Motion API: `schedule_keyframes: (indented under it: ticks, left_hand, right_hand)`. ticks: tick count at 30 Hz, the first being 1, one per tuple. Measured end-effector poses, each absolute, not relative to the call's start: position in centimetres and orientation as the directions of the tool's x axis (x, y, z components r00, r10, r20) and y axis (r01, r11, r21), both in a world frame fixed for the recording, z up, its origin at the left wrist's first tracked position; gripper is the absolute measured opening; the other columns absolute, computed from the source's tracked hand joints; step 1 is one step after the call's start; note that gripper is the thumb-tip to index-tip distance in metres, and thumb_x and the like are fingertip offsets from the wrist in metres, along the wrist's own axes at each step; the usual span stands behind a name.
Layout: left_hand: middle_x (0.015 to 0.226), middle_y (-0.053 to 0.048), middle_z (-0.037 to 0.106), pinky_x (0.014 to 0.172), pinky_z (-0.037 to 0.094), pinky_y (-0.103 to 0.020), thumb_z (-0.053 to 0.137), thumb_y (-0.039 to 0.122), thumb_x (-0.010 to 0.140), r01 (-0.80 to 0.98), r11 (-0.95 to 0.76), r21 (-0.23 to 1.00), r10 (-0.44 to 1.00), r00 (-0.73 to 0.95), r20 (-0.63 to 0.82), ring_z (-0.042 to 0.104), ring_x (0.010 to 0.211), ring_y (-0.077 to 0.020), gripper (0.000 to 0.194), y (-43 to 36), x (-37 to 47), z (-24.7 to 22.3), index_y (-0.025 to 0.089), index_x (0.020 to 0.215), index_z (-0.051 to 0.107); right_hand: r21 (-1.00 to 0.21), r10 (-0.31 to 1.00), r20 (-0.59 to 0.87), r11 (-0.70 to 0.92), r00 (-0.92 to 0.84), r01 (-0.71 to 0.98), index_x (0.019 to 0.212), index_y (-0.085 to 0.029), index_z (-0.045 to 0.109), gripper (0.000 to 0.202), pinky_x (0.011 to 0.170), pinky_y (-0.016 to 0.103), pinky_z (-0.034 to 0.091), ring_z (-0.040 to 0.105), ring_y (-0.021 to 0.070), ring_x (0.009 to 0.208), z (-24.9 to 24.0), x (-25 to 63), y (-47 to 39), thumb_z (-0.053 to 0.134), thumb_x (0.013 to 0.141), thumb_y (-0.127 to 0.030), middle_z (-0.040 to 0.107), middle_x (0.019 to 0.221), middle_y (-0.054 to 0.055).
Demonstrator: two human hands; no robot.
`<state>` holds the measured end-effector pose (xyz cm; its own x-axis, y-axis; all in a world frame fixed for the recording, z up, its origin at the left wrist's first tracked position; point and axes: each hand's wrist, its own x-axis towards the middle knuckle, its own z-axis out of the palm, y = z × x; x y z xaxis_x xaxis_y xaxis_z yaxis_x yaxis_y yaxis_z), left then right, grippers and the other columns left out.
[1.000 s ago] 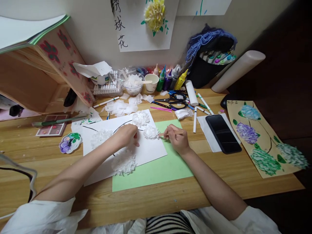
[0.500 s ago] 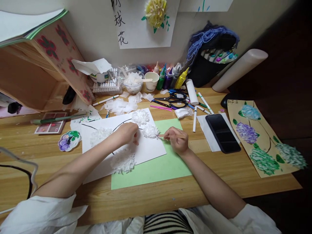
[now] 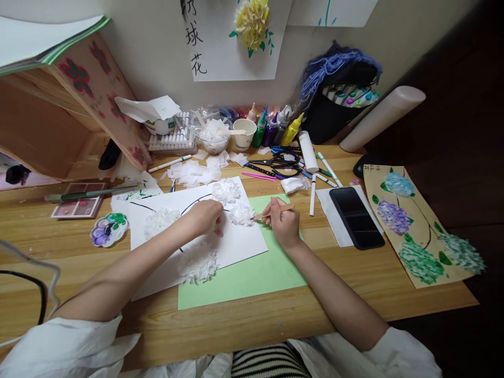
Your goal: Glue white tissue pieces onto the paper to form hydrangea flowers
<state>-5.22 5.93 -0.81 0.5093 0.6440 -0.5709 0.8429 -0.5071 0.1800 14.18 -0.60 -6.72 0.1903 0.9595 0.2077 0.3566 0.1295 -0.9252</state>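
In my right hand [image 3: 284,223] is a flat wooden craft stick [image 3: 284,207], pinched between curled fingers. Its left tip meets the edge of a white paper flower [image 3: 241,214]. My left hand [image 3: 208,218] is closed over the white sheet [image 3: 240,244], just left of that flower; whatever its fingers hold is hidden. More fluffy white flowers lie on the sheet: one at the top [image 3: 226,190], one to the left [image 3: 160,222] partly behind my forearm, one at the lower edge [image 3: 200,262]. Thin black stem lines run between them. Green paper [image 3: 244,286] lies beneath.
Behind the sheet are loose white paper pieces [image 3: 192,173], black scissors [image 3: 281,161], a paper cup [image 3: 244,137] with a stick across it, and paint bottles [image 3: 271,128]. A phone [image 3: 356,218] and a flower picture [image 3: 429,210] lie right. A paint palette [image 3: 109,229] sits left.
The craft stick now slants more steeply, its right end raised, and my right hand has turned more upright. My left hand stays in place. The whole view has shifted slightly.
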Motion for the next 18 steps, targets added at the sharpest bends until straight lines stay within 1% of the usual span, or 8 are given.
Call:
schedule_keyframes:
  ticks: [3,5,8,10,12,14,16,18]
  left_hand:
    - [0.063,-0.004,0.063,0.051,0.031,-0.025,0.072,0.033,0.059,0.846,-0.497,0.194,0.639,0.508,-0.577,0.058,0.065,-0.0184,0.016,6.0,-5.2,-0.7,0.019,0.065,0.068]
    - [0.063,-0.004,0.063,0.052,0.032,-0.025,0.073,0.032,0.058,0.847,-0.490,0.204,0.643,0.510,-0.571,0.058,0.065,-0.0193,0.015,5.9,-5.2,-0.7,0.020,0.065,0.068]
    - [0.064,-0.005,0.064,0.053,0.034,-0.026,0.072,0.030,0.059,0.843,-0.490,0.223,0.656,0.525,-0.541,0.058,0.065,-0.0206,0.013,5.5,-5.4,-0.8,0.019,0.064,0.068]
    - [0.066,-0.005,0.065,0.054,0.035,-0.026,0.070,0.028,0.062,0.834,-0.488,0.257,0.653,0.544,-0.527,0.059,0.066,-0.0202,0.010,5.3,-5.9,-0.8,0.019,0.065,0.067]
    - [0.071,-0.005,0.066,0.056,0.036,-0.025,0.066,0.026,0.067,0.823,-0.483,0.299,0.661,0.566,-0.493,0.059,0.069,-0.0191,0.008,5.6,-6.4,-0.6,0.018,0.070,0.068]
    - [0.078,-0.006,0.067,0.059,0.038,-0.025,0.058,0.023,0.073,0.837,-0.456,0.302,0.722,0.547,-0.424,0.059,0.072,-0.0185,0.011,6.4,-7.0,-0.4,0.018,0.076,0.067]
    - [0.083,-0.007,0.067,0.061,0.039,-0.026,0.049,0.021,0.078,0.888,-0.389,0.246,0.836,0.453,-0.309,0.059,0.076,-0.0191,0.018,7.8,-7.5,-0.2,0.016,0.081,0.066]
    - [0.089,-0.010,0.065,0.063,0.040,-0.028,0.044,0.020,0.081,0.930,-0.322,0.177,0.918,0.352,-0.180,0.058,0.081,-0.0209,0.023,9.3,-7.9,-0.3,0.015,0.087,0.065]
  right_hand:
    - [-0.944,0.961,0.170,0.095,0.220,0.315,0.062,-0.018,0.051,0.039,0.039,0.018,0.040,0.055,0.0084,0.040,-6.7,14.1,-0.4,0.039,0.090,-0.042,0.054,0.045,-0.003]
    - [-0.965,0.957,0.162,0.102,0.240,0.244,0.061,-0.018,0.052,0.041,0.038,0.018,0.039,0.054,0.0086,0.039,-6.8,14.2,-0.6,0.039,0.090,-0.044,0.054,0.044,-0.003]
    - [-0.983,0.921,0.174,0.139,0.348,0.123,0.059,-0.017,0.053,0.045,0.035,0.019,0.038,0.052,0.0089,0.036,-6.9,14.5,-1.0,0.037,0.090,-0.046,0.055,0.043,-0.002]
    - [-0.983,0.882,0.182,0.166,0.434,0.076,0.058,-0.017,0.053,0.046,0.035,0.019,0.037,0.051,0.0090,0.035,-6.8,14.7,-1.2,0.037,0.089,-0.047,0.054,0.042,-0.002]
    - [-0.981,0.860,0.184,0.187,0.475,0.041,0.057,-0.017,0.052,0.046,0.034,0.020,0.037,0.050,0.0092,0.035,-6.7,14.9,-1.3,0.038,0.089,-0.047,0.054,0.041,-0.002]
    - [-0.981,0.855,0.173,0.191,0.489,0.013,0.057,-0.017,0.052,0.045,0.035,0.020,0.038,0.050,0.0094,0.035,-6.6,15.1,-1.2,0.039,0.089,-0.046,0.054,0.041,-0.002]
    - [-0.983,0.859,0.161,0.185,0.486,-0.002,0.057,-0.017,0.052,0.045,0.036,0.020,0.038,0.050,0.0095,0.036,-6.5,15.1,-1.2,0.040,0.088,-0.046,0.055,0.042,-0.002]
    - [-0.983,0.869,0.159,0.182,0.468,-0.004,0.057,-0.017,0.052,0.045,0.036,0.020,0.038,0.050,0.0094,0.036,-6.4,15.0,-1.2,0.040,0.088,-0.047,0.055,0.042,-0.002]
